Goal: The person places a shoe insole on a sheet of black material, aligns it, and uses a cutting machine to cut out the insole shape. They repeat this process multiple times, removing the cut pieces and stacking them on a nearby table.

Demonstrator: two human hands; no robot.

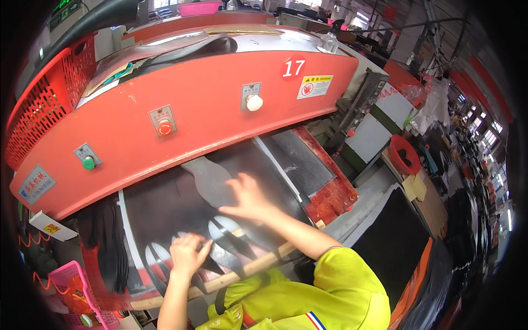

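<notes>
My right hand (250, 199) is over the black sheet (159, 198) on the press bed, fingers spread and slightly blurred. Its fingertips are at the right side of a grey, shoe-sole-shaped patch (209, 179); whether this is a loose piece or an opening in the sheet, I cannot tell. My left hand (188, 254) is low over the sheet's near edge, thumb apart from its curled fingers, with nothing visible in it. Around it are pale sole-shaped openings (224, 225) with narrow black strips (237, 237) between them.
The red press head (203, 115) spans the bed's far side, with a green button (88, 162), red button (164, 127) and white knob (254, 103). Black strips (113, 247) lie at left. A pink basket (77, 291) stands lower left; black sheets (390, 242) are at right.
</notes>
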